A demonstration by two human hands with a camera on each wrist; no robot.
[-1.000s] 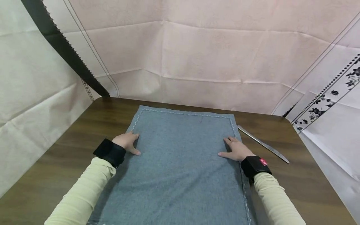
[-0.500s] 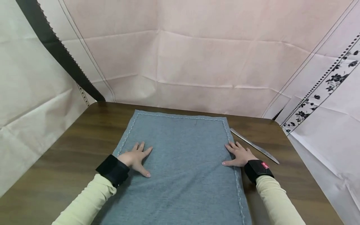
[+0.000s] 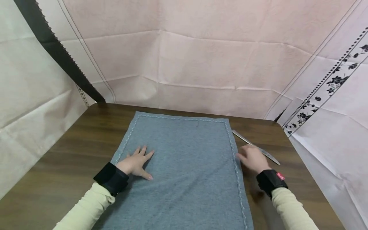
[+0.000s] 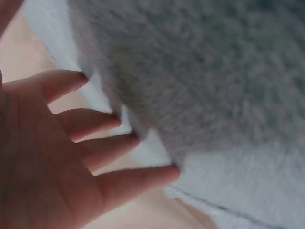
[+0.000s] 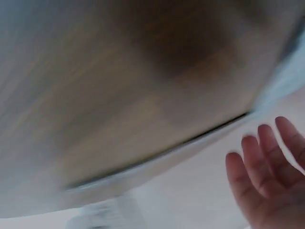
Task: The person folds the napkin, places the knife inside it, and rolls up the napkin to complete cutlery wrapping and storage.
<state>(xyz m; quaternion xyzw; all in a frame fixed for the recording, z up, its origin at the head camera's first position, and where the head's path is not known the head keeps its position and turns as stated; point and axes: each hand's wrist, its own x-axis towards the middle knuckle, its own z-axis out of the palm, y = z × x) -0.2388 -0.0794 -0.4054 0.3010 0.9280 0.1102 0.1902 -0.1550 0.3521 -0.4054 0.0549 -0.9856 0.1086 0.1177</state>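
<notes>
A blue-grey cloth (image 3: 184, 159) with pale zigzag stitching along its borders lies flat on the table, faintly creased. My left hand (image 3: 135, 164) rests on its left part with fingers spread; in the left wrist view the straight fingertips touch the fabric. Off the cloth's right border, my right hand (image 3: 253, 158) hovers over a long, thin, slightly curved metal strip (image 3: 270, 156), overlapping its middle in the head view. The right wrist view shows this hand's fingers (image 5: 262, 162) extended and holding nothing, with the strip (image 5: 190, 140) lying on the wood beside them.
The brown wooden table (image 3: 74, 143) has rounded far corners. Pale creased sheeting (image 3: 195, 60) hangs behind and at both sides, with a dark toothed band (image 3: 63, 54) on the left and a floral band (image 3: 330, 83) on the right.
My left hand first shifted from the cloth's left edge inward and nearer to me, then stayed there. My right hand has left the cloth and moved right, over the metal strip.
</notes>
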